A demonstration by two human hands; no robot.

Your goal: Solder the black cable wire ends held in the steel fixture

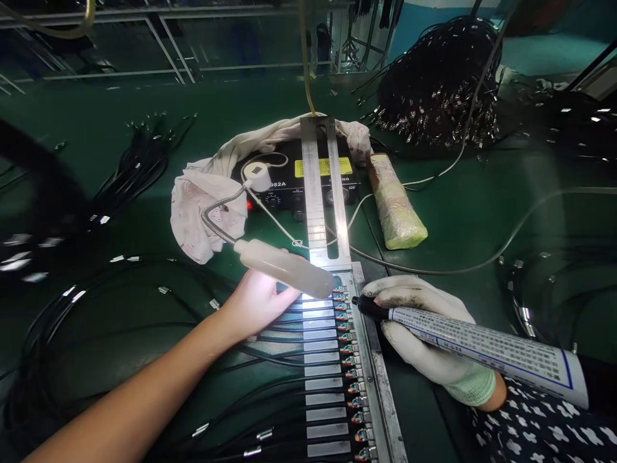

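Observation:
My right hand (424, 321), in a stained white glove, is closed around a printed white tube (482, 347) with a black nozzle. The nozzle tip points left, close to the upper end of a row of small wired connectors (346, 337). These connectors sit along a long metal fixture (376, 386), their black cables (274, 386) running off to the left. My bare left hand (258, 302) is at the fixture's left side, thumb toward the lit upper slots. A white gooseneck lamp head (286, 269) covers most of its fingers, so their grip is hidden.
Behind the fixture, a black control box (284, 183) with a yellow label is partly draped by a whitish cloth (193, 199). A wrapped greenish block (395, 206) lies to its right. Black cable bundles (434, 83) lie at the back right and on the left. Thin cords cross the green tabletop (270, 96).

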